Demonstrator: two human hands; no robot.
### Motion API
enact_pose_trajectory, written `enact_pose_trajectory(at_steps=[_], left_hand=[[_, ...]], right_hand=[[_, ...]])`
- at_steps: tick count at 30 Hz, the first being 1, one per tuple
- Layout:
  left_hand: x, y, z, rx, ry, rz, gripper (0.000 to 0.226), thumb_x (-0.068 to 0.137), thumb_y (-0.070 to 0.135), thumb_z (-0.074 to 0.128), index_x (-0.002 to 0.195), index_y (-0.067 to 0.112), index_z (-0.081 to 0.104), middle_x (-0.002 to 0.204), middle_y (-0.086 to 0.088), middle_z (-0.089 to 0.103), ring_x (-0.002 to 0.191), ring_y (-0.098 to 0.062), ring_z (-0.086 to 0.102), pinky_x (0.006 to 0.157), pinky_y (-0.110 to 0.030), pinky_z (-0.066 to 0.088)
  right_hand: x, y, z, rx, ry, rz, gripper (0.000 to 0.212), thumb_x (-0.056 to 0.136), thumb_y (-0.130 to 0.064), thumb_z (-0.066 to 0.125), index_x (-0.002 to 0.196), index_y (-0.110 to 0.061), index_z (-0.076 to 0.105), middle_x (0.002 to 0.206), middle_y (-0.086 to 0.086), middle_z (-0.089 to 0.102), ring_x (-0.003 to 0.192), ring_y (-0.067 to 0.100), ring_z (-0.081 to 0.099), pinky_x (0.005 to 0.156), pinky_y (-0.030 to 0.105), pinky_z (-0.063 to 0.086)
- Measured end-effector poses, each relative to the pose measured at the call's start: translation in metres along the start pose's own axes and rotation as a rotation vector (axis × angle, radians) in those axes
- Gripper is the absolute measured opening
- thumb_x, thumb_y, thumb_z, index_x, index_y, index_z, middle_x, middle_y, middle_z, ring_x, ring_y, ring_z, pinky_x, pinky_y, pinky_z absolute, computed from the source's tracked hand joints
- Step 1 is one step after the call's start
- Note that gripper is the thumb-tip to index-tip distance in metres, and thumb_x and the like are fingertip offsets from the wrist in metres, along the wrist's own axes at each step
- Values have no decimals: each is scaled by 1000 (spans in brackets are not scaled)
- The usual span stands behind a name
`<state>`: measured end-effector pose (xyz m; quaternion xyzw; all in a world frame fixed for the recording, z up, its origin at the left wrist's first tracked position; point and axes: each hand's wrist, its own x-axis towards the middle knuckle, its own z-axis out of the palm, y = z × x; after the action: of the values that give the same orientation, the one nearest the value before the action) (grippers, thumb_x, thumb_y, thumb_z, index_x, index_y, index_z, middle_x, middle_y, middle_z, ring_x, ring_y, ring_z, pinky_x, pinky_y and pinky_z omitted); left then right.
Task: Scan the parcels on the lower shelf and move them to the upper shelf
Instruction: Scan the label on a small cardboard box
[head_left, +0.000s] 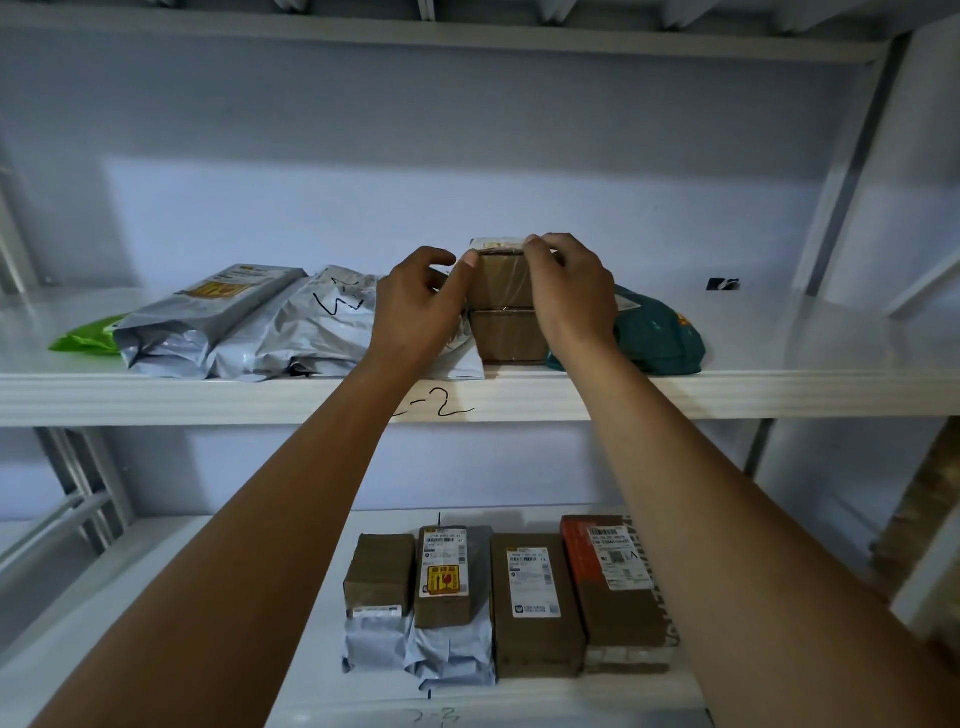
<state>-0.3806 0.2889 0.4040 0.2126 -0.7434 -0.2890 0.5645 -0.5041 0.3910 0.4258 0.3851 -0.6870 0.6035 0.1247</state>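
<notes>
On the upper shelf (208, 395) two brown cardboard boxes are stacked; the top box (501, 278) rests on the lower box (506, 335). My left hand (421, 306) touches the top box's left side with thumb and fingers. My right hand (569, 291) grips its right top edge. On the lower shelf (291, 675) lie several parcels: a small brown box (379, 574), a labelled box with a yellow sticker (444, 574), a long brown box (535, 608) and an orange-topped box (613, 577), over grey mailer bags (447, 657).
Left of the stack on the upper shelf lie grey poly mailers (249, 322) and a green bag (88, 338). A teal bag (657, 332) sits right of the stack. Further right is a small black item (723, 283). Shelf uprights (841, 176) stand at both sides.
</notes>
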Motion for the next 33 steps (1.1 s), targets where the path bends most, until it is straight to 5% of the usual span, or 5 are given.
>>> enact_pose_trajectory(at_steps=[9, 13, 18, 25, 33], left_hand=[[-2, 5, -2, 82, 6, 87, 31, 102, 45, 57, 92, 19, 71, 80, 15, 66, 74, 12, 61, 62, -5, 39], [-4, 2, 0, 125, 36, 145, 33, 101, 48, 56, 90, 19, 69, 85, 8, 67, 77, -3, 62, 67, -18, 43], [-9, 12, -4, 228, 50, 357, 30, 102, 35, 57, 83, 13, 54, 83, -3, 55, 74, -17, 52, 67, -24, 39], [-46, 38, -20, 444, 82, 733, 34, 96, 21, 60, 65, 15, 47, 58, -2, 48, 54, -22, 46, 49, -29, 28], [-102, -4, -21, 282, -169, 616, 44, 94, 13, 59, 55, 15, 41, 50, 5, 29, 44, -18, 26, 49, -27, 23]], right_hand=[[-2, 2, 2, 0, 49, -10, 49, 91, -59, 48, 125, -27, 62, 124, -3, 64, 118, 19, 54, 91, 39, 50], [-12, 3, 0, 28, 123, -100, 38, 94, -47, 52, 120, -21, 63, 119, -2, 64, 116, 18, 51, 87, 34, 47], [-28, 4, -13, 20, 314, -430, 23, 96, -27, 51, 103, -11, 67, 100, 0, 69, 97, 18, 59, 78, 35, 52], [-49, 5, -27, -63, 283, -652, 19, 92, -16, 51, 80, -6, 62, 72, 5, 63, 70, 21, 54, 58, 31, 36], [-99, 44, -12, -103, 40, -682, 19, 88, -15, 54, 72, -8, 61, 59, 4, 58, 53, 21, 51, 48, 34, 37]])
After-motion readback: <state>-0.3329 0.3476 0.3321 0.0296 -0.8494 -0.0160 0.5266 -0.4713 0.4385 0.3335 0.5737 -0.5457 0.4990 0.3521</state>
